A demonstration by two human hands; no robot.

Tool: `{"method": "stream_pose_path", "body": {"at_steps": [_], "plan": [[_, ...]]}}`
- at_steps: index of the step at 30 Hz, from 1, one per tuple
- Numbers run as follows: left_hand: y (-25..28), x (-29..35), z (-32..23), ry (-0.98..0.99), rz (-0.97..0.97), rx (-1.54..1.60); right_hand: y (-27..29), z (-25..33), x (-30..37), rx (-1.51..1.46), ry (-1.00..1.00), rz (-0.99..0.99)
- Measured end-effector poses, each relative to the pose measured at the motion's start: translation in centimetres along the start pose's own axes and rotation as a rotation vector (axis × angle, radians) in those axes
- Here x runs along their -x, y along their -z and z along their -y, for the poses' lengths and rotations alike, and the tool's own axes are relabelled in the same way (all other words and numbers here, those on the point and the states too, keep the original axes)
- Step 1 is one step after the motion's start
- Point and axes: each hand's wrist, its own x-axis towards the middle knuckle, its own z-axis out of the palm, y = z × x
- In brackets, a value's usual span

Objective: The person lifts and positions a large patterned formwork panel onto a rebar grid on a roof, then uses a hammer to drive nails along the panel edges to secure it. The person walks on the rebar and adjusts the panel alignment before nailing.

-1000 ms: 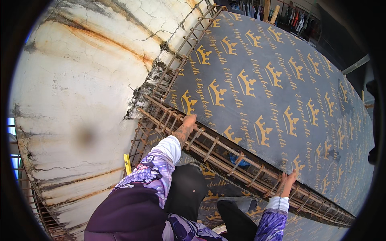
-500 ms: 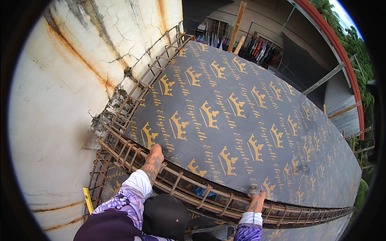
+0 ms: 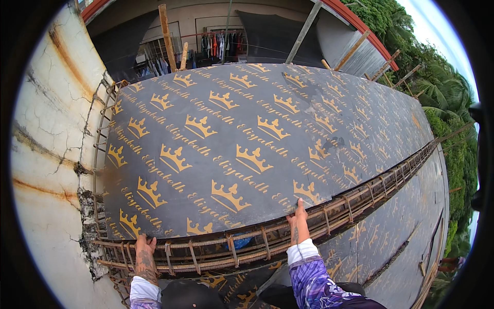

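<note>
A wide, dark grey plywood sheet point(image 3: 211, 139) with printed gold crowns and lettering spreads out before me. My left hand point(image 3: 145, 255) grips its near edge close to the left corner, fingers curled at the rim. Farther right along that same edge, my right hand point(image 3: 298, 224) is closed on the sheet, with fingertips on its top face. A long rusty rebar cage point(image 3: 195, 260) runs just under and in front of this edge, and both wrists pass over it. Inside the cage lies a small blue thing point(image 3: 239, 241) whose kind I cannot make out.
On the left stands a cracked, rust-stained wall point(image 3: 46, 170), with another rebar cage point(image 3: 98, 149) along it. More printed sheets point(image 3: 386, 242) lie at the lower right. Wooden posts point(image 3: 166, 38), hanging clothes point(image 3: 222, 45) and a red-edged roof are beyond; trees point(image 3: 445, 103) stand right.
The view has swung right, so the wall takes up less of it and more sheets and trees show. Both hands stay on the sheet's near edge.
</note>
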Motion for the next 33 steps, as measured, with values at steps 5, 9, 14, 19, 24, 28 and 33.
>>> {"method": "stream_pose_path", "body": {"at_steps": [5, 9, 14, 19, 24, 28, 33], "plan": [[-3.0, 0.7, 2.2, -0.047, 0.142, -0.137, 1.5, 1.9, -4.8, 0.072, 0.086, -0.038], [1.8, -0.6, 0.8, -0.107, 0.131, -0.125, -1.0, -1.2, -0.3, 0.233, -0.057, -0.088], [-0.3, 1.6, 3.2, -0.119, 0.268, 0.083, 1.0, 0.7, 0.1, 0.124, 0.116, 0.004], [-2.5, 3.8, 2.2, -0.036, 0.233, 0.438, -1.8, -0.2, 3.9, -0.129, 0.234, -0.026], [-1.6, 3.9, 2.2, -0.104, 0.442, 0.500, -2.9, -1.1, 1.7, -0.191, 0.227, -0.302], [-3.1, 4.5, 2.5, -0.123, 0.392, 0.500, -1.4, -0.7, -2.9, -0.008, 0.139, -0.359], [-2.2, 4.2, 2.7, -0.147, 0.274, 0.481, -1.6, -2.2, -1.6, 0.020, 0.275, -0.343]]}}
